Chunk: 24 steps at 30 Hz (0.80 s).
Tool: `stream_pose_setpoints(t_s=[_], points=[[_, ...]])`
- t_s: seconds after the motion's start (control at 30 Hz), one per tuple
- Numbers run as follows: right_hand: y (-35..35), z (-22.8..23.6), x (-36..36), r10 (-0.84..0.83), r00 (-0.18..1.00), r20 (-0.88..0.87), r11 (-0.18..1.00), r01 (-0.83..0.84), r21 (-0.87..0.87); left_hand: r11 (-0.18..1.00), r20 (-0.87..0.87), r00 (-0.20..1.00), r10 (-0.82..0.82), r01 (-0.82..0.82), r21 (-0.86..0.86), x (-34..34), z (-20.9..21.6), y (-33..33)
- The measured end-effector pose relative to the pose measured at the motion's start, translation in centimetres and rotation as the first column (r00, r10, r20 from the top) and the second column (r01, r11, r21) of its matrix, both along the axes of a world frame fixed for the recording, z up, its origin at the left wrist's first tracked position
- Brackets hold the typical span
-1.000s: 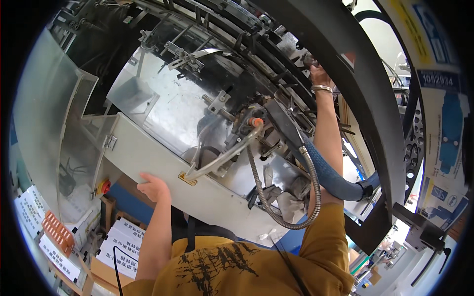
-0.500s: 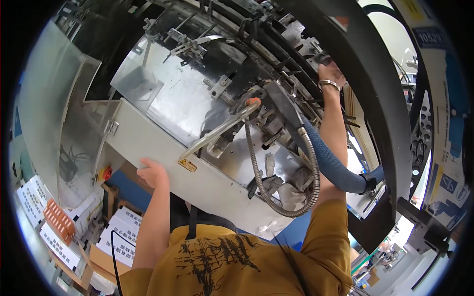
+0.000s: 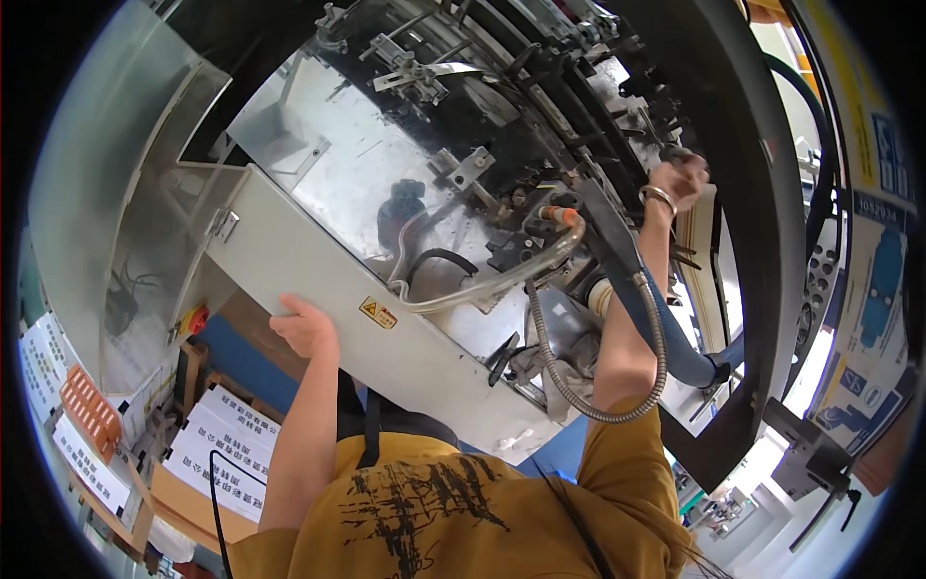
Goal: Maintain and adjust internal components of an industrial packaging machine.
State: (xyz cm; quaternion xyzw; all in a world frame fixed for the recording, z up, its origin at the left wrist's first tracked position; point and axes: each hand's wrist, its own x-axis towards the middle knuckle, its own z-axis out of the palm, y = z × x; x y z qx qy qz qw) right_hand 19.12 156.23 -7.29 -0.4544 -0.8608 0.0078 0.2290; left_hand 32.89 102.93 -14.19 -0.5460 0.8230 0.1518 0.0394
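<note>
My left hand (image 3: 307,328) lies on the outer edge of the pale machine panel (image 3: 289,256), fingers stretched and apart, holding nothing. Far to the right, my right arm reaches past a blue sleeved hose (image 3: 675,343) into the machine. There my right hand (image 3: 679,185), below a metal bangle-wearing wrist's far side, is closed around a dark handle (image 3: 678,154). A thin metal rod seems to run from that handle toward the machine's rails; its far end is unclear. Between my arms, a clear tube (image 3: 492,289) with an orange fitting (image 3: 559,214) arches over the shiny metal deck (image 3: 338,164).
A flexible metal conduit (image 3: 545,357) loops near my right upper arm. A thick dark frame (image 3: 748,222) curves along the right. At lower left stand labelled cartons (image 3: 217,454), an orange plastic basket (image 3: 92,405) and a red-yellow switch (image 3: 196,319).
The view has shifted, so the machine sits differently in the picture. My right hand has turned at the wrist and still grips the handle. My left hand stays on the panel edge.
</note>
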Motion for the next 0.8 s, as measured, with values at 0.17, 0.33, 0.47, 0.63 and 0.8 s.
stream_pose_setpoints(t_s=[0.17, 0.33, 0.47, 0.63, 0.8], points=[[2.5, 2.5, 2.9, 0.212, 0.961, -0.177, 0.943, -0.153, 0.296, 0.998, -0.032, 0.999, -0.018, 0.019, 0.055, 0.1, 0.0, -0.1], [1.8, 1.5, 2.7, 0.394, 0.911, 0.122, 0.859, -0.412, 0.304, 0.997, -0.021, 1.0, 0.014, -0.013, 0.076, -0.2, 0.2, -0.1], [1.6, 0.1, 0.4, 0.371, 0.875, 0.31, 0.882, -0.437, 0.177, 0.997, -0.032, 0.999, 0.013, -0.01, 0.072, 0.1, -0.3, -0.2], [1.7, -0.2, -0.3, 0.406, 0.909, 0.093, 0.911, -0.411, 0.031, 0.999, -0.023, 1.0, -0.017, 0.018, 0.032, 0.4, -1.0, -0.4], [1.9, -2.0, -2.4, 0.456, 0.877, 0.151, 0.855, -0.479, 0.198, 1.0, -0.017, 1.0, -0.021, 0.022, 0.02, 0.2, -0.7, -0.3]])
